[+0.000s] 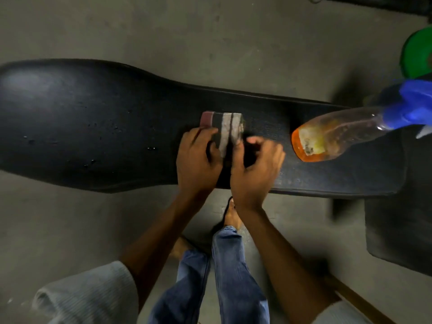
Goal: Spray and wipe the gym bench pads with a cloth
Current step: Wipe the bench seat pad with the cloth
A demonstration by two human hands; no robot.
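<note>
Cloth (222,134) lying folded mid-bench pad (93,127), being gripped by 2 hands: left hand (198,160), right hand (254,169), both curled on it. Spray bottle (332,136) resting right of cloth. Wiping step starting; probably needing long strokes toward droplets left of cloth.

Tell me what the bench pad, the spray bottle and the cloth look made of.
Bench pad: black vinyl or leatherette, probably; faint sheen, droplets beading.
Spray bottle: clear plastic, scuffed, orange liquid inside, blue plastic trigger head.
Cloth: woven fabric, matte, folded, striped grey, black and dull red.
</note>
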